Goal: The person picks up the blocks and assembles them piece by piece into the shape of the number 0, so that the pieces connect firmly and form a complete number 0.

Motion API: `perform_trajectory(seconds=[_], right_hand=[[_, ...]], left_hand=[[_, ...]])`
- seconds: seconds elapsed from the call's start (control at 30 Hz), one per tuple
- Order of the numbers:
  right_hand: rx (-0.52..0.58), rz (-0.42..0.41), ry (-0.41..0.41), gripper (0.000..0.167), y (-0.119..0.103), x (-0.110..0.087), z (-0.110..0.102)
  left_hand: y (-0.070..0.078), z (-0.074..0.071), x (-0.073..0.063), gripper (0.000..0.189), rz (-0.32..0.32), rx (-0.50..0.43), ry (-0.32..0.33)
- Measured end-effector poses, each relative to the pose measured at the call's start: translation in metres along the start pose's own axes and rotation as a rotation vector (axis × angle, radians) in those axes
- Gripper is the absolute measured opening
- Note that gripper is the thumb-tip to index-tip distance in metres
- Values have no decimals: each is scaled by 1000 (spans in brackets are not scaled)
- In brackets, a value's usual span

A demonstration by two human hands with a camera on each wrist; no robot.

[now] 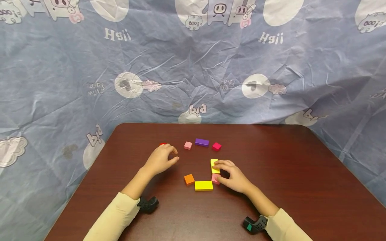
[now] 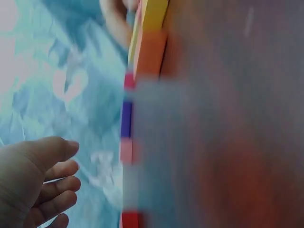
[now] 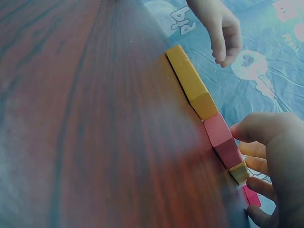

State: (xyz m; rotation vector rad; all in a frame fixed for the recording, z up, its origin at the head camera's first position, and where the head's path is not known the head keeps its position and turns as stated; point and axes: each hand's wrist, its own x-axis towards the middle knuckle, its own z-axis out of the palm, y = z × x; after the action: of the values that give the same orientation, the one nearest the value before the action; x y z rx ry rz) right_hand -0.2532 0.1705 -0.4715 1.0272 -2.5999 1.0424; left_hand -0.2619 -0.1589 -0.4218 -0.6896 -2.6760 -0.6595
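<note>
My right hand [image 1: 233,176] is over the right side of a group of blocks. Its thumb is at a pink block [image 1: 215,179] and its fingertips are at an upright yellow block [image 1: 214,162], both lying on the table. A second yellow block [image 1: 203,185] lies sideways in front, with an orange block [image 1: 189,179] at its left end. My left hand [image 1: 160,159] hovers at the left, fingers loosely bent and nothing between them. Behind it a red block [image 1: 163,144] is mostly hidden; the left wrist view shows part of that red block [image 2: 129,219].
Farther back on the brown table [image 1: 271,154] lie a light pink block [image 1: 188,145], a purple block [image 1: 202,142] and a crimson block [image 1: 216,146]. A printed blue cloth [image 1: 193,67] hangs behind the table. The left wrist view is partly blurred.
</note>
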Motion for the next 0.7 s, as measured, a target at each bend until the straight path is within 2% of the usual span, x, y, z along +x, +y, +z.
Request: perform_trajectory(seconds=[0.1, 0.23, 0.37, 0.5, 0.7], right_hand=[[0, 1, -1, 36, 0, 0, 0], [3, -2, 0, 37, 0, 0, 0], [17, -11, 13, 36, 1, 0, 1], [13, -24, 16, 36, 2, -1, 1], [19, -31, 14, 35, 2, 0, 1]], left_hand=[[-23, -7, 7, 23, -57, 25, -14], [-54, -9, 15, 30, -113, -29, -53], [-78, -8, 18, 35, -134, -101, -108], [-88, -5, 20, 44, -176, -164, -147], [-95, 1, 21, 52, -228, -215, -183]])
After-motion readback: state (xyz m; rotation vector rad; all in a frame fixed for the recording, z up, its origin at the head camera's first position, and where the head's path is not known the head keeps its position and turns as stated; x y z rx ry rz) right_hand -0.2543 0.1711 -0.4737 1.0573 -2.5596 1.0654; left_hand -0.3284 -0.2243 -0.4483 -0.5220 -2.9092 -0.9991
